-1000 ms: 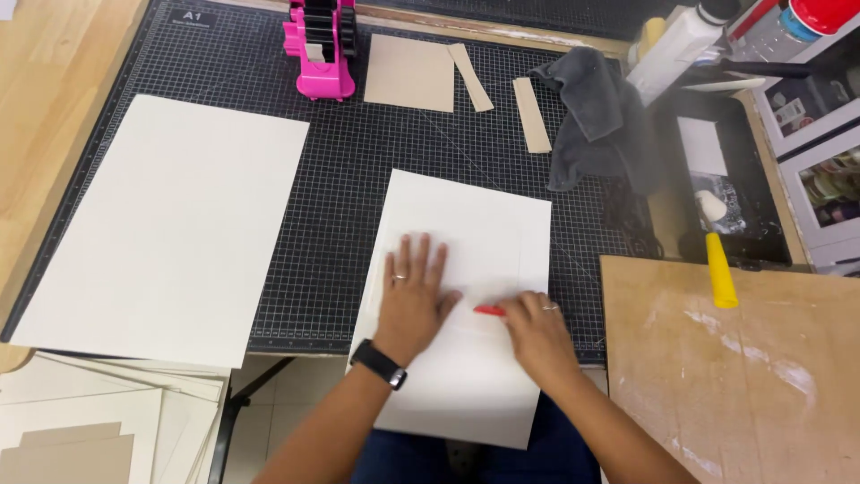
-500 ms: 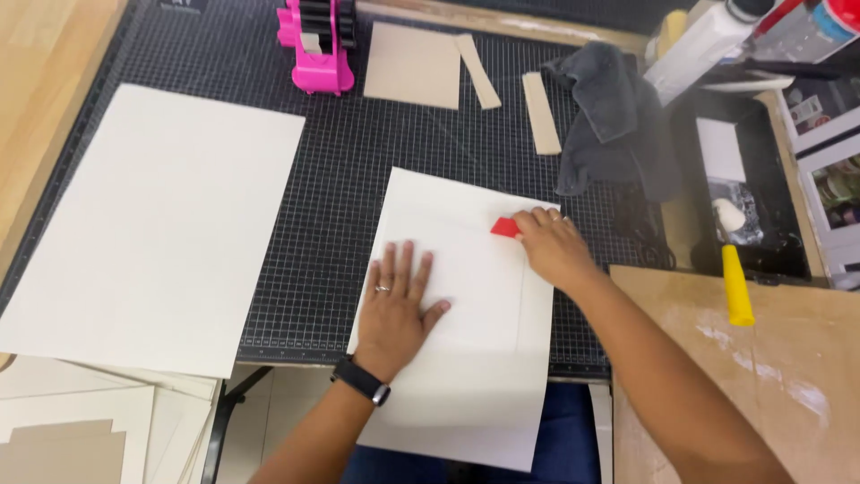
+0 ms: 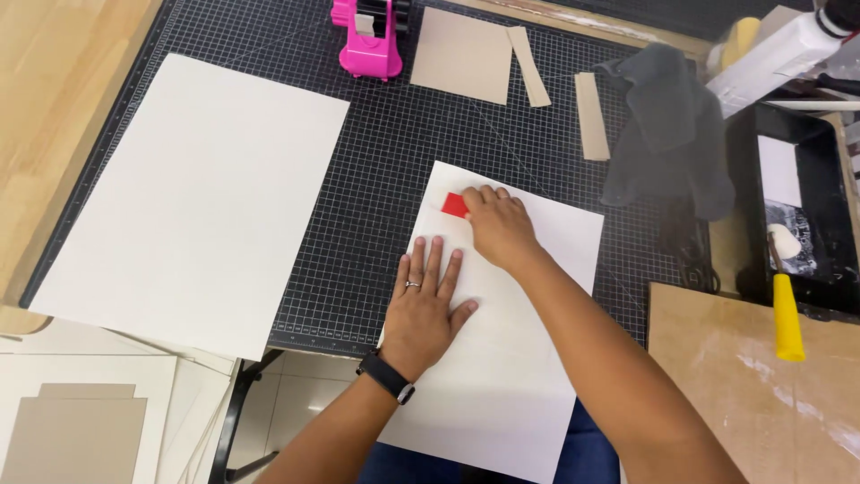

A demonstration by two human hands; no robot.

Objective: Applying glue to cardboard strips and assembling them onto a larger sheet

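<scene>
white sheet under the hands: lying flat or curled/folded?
Flat and spread. The white sheet lies unfolded on the cutting mat, left hand pressed palm-down on it, right hand holding a red scraper against it.

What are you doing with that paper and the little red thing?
A person is leaning over a black gridded cutting mat. The left hand lies flat, fingers spread, on a white sheet to pin it down. The right hand grips a small red scraper and presses it on the sheet near its top left corner. A bigger white sheet lies to the left, and a pink tape dispenser and brown card pieces sit at the top.
</scene>
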